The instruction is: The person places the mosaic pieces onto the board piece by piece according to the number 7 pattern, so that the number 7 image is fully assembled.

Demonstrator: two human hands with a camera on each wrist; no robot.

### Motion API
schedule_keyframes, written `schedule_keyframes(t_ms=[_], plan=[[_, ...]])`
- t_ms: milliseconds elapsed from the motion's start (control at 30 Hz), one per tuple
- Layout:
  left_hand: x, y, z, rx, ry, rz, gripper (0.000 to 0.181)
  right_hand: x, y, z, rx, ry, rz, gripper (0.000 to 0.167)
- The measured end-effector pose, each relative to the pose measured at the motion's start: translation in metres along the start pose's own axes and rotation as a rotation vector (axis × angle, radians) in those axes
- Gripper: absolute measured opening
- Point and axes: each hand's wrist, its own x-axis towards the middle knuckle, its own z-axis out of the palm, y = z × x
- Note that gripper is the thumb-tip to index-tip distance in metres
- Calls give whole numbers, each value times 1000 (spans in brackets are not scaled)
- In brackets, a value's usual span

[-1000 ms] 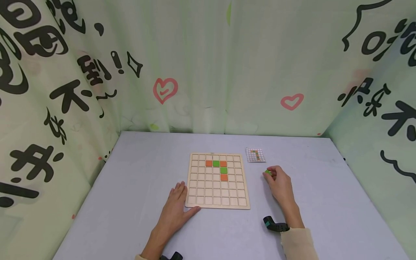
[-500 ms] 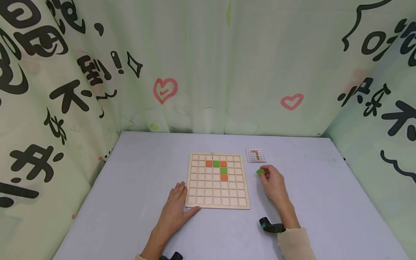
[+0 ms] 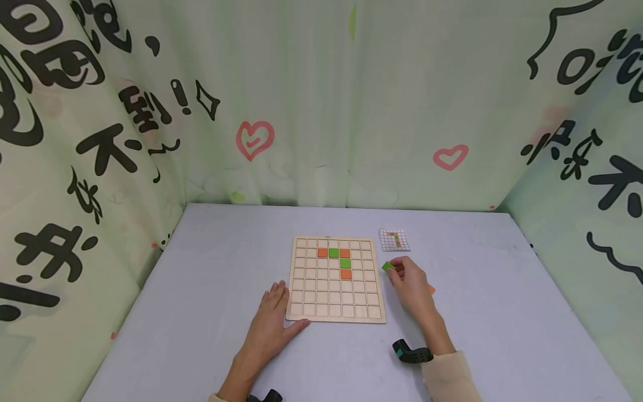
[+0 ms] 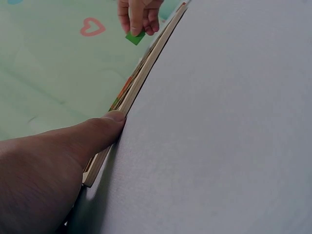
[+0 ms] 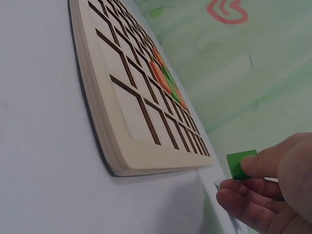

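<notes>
A square wooden grid board (image 3: 329, 321) lies on the table, with orange and green square tiles in some cells of its upper part. My left hand (image 3: 271, 321) rests against the board's lower left corner, fingers extended along the side and thumb (image 4: 109, 124) on the near edge. Between thumb and fingers, my right hand (image 3: 413, 287) pinches a green tile (image 5: 239, 163) just off the board's right side, raised above the table. Partly hidden behind that hand is an orange piece (image 3: 432, 289).
A small card (image 3: 394, 240) printed with a coloured grid pattern lies beyond the board's upper right corner. The white table (image 3: 226, 251) meets a pale green curtain (image 3: 311, 111) at the back and sides.
My right hand has moved left with the green tile, closer to the board. An orange piece now shows beside its wrist. The left hand has stayed put.
</notes>
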Motion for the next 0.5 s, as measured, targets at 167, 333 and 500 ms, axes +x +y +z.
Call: schedule_keyframes(t_ms=[167,333,500], plan=[[0,0,0,4,-3,1,90,-2,-5,6,-3,-34,4,23],[0,1,-1,5,-4,3,90,-5,-12,14,1,-56,-30,22],[0,1,-2,-4,-7,2,90,-9,-17,20,-15,-54,-75,21]])
